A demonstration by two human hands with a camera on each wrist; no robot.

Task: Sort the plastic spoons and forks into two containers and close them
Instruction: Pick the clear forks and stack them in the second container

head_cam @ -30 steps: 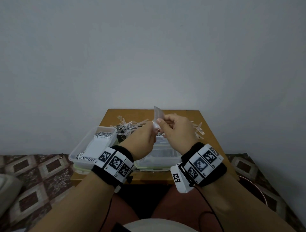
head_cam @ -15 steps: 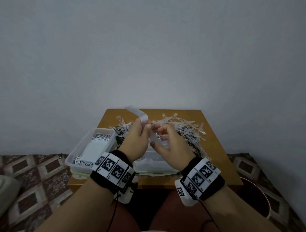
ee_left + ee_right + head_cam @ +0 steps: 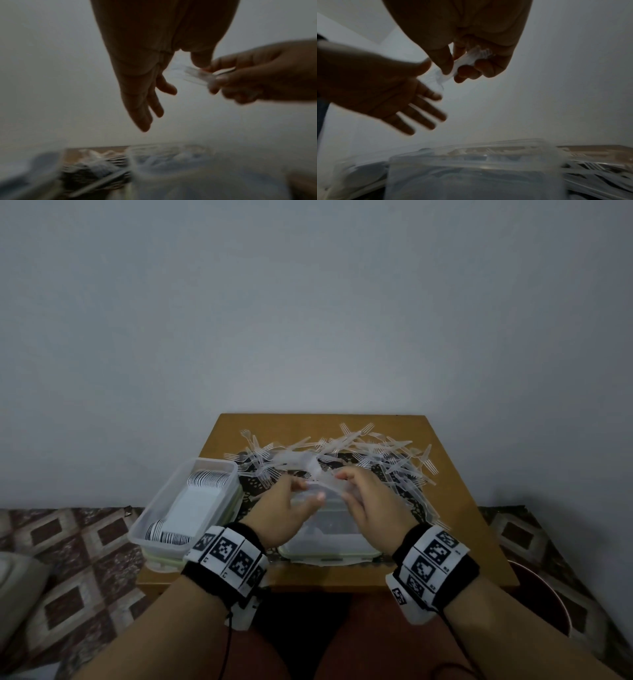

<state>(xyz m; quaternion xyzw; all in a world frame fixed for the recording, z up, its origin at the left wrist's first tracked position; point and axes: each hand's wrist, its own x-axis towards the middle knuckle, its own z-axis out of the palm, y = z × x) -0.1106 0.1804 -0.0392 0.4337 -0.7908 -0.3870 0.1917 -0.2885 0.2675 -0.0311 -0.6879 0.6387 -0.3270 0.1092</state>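
My hands have come down from chest height to just above the right container [image 3: 329, 546], the clear box nearest my lap and my landmark here. Half a second ago both hands pinched a bundle of clear plastic forks; now only my right hand [image 3: 371, 501] grips the bundle [image 3: 467, 60], fingers and thumb curled round the handles. My left hand [image 3: 284, 508] has let go and is spread with straight fingers, its thumb close to the fork tips.

I judge the bundle is now squared up and ready to be lowered into the right container, which looks nearly bare inside.

Left of that container, touching or just beside it, sits the left container [image 3: 185, 505], already packed with neat rows of white spoons [image 3: 205, 479]. Behind the right container, a loose heap of clear forks [image 3: 376, 460] sprawls over a dark patterned mat on the wooden table [image 3: 479, 559]. That tangle is most of the work left. No lids are plainly visible, so I cannot tell where they are.
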